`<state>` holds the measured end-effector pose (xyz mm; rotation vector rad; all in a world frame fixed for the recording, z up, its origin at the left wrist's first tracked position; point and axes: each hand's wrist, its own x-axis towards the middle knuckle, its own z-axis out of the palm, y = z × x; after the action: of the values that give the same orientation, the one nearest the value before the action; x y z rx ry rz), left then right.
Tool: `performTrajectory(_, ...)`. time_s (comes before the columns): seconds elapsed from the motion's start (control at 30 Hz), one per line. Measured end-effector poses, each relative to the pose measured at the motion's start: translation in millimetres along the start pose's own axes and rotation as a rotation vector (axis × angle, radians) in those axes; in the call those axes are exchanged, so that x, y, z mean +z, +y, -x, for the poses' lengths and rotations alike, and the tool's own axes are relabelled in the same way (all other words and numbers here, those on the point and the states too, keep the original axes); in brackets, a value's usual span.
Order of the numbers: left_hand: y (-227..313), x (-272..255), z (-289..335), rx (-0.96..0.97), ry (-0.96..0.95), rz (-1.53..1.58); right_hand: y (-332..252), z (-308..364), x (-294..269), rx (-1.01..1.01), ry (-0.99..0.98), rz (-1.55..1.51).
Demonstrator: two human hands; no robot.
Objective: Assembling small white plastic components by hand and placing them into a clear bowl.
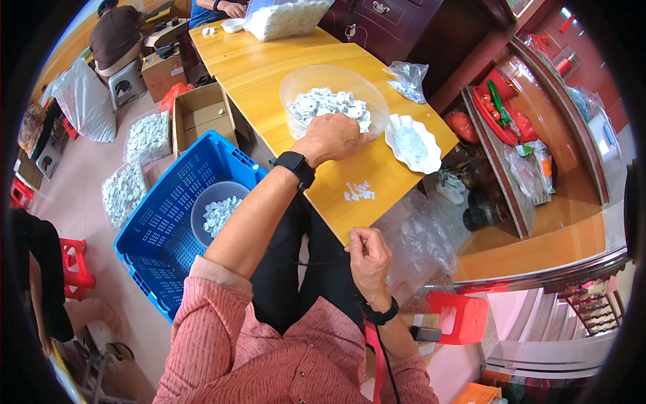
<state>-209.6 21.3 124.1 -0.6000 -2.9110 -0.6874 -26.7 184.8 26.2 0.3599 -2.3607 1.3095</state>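
Note:
My left hand (331, 137), with a black watch at the wrist, reaches over the near rim of a clear round tub (291, 124). Small white plastic parts (330, 102) fill that tub. Its fingertips are hidden behind the hand, at the near side of the heap. At the table's near corner is my right hand (370, 259), its fingers curled in with thumb and forefinger together; what they hold, if anything, cannot be made out. Several tiny white pieces (359, 191) lie loose on the yellow wooden table (323, 209). A white scalloped dish (431, 159) of small translucent pieces sits right of the tub.
On my left stands a blue crate (151, 236) holding a round tub of white parts (221, 214). Beyond it are a cardboard box (198, 124) and bins of white parts (148, 138). A red stool (461, 316) is at lower right. Another person's hand (232, 9) shows across the table.

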Motion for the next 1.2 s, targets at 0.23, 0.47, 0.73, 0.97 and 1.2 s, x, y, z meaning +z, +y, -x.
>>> performTrajectory(0.23,-3,1,-17,0.049,-0.156,0.048,5,2,2,0.019,-0.008,-0.012)
performTrajectory(0.47,1,-2,-11,0.002,-0.097,0.071,9,3,0,0.032,0.015,-0.004)
performTrajectory(0.73,-17,3,-6,0.143,0.107,0.309,0,-1,0,0.012,0.029,-0.008)
performTrajectory(0.97,-15,-2,21,0.438,0.418,0.453,10,2,0,0.032,0.047,-0.041)
performTrajectory(1.2,13,23,101,0.177,0.213,1.289,8,0,-6,0.146,0.040,-0.166)
